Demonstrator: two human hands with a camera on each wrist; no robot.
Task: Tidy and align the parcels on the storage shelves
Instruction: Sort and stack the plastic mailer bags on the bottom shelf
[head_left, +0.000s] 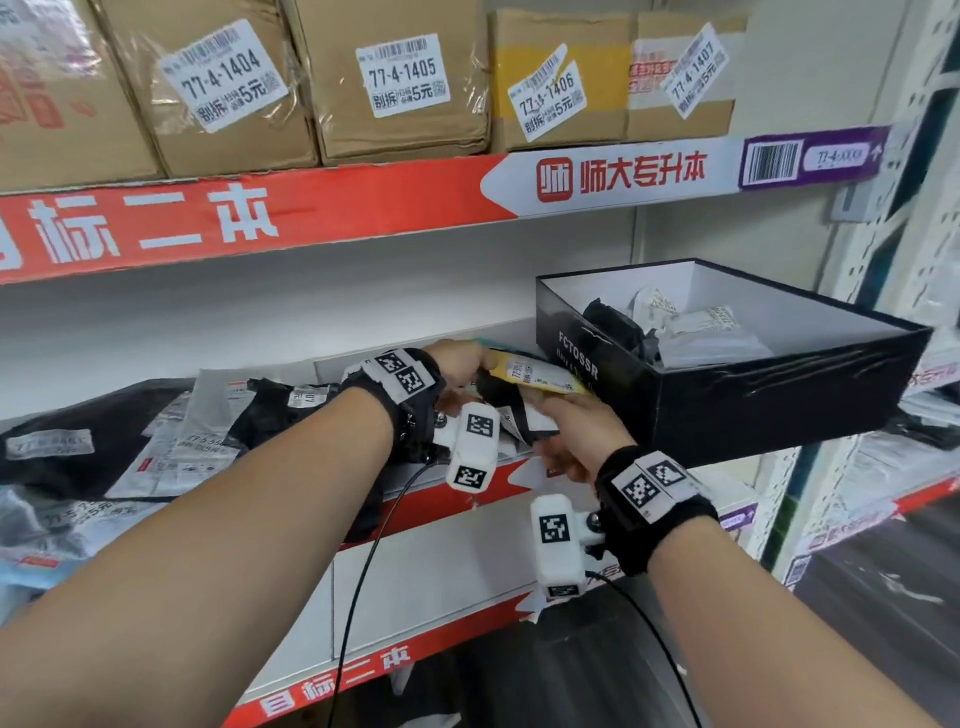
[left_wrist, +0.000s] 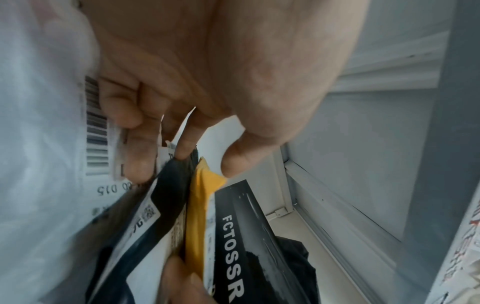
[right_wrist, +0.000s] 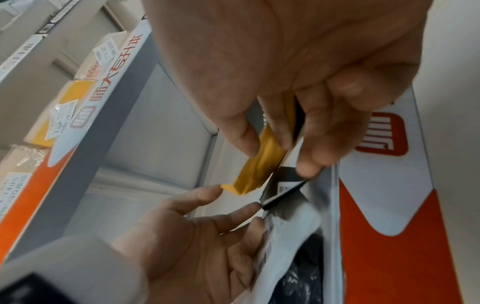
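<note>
In the middle of the head view both hands work a small bundle of flat parcels just left of the open black box (head_left: 727, 395) on the middle shelf (head_left: 467, 499). The right hand (head_left: 574, 434) has its fingers curled round the near end of the yellow mailer (head_left: 535, 375) and the black-and-white mailer (head_left: 511, 415) pressed against it, thumb on one face and fingers on the other. The left hand (head_left: 460, 364) meets the far end: its fingers (left_wrist: 182, 148) are loosely bent, thumb tip on the yellow edge and fingertips on the black one, more steadying than clamping.

To do this well, I would square the two edges against each other before letting go, using the left fingertips as a stop while the right hand slides the mailers flush. They look thin and slippery, so a light pinch near the corner should do; squeezing harder would only buckle them. Keep the printed label facing out, then stand or lay the pair beside the box side, clear of the loose heap of bags (head_left: 171, 441) at centre left, which is not yet sorted.
</note>
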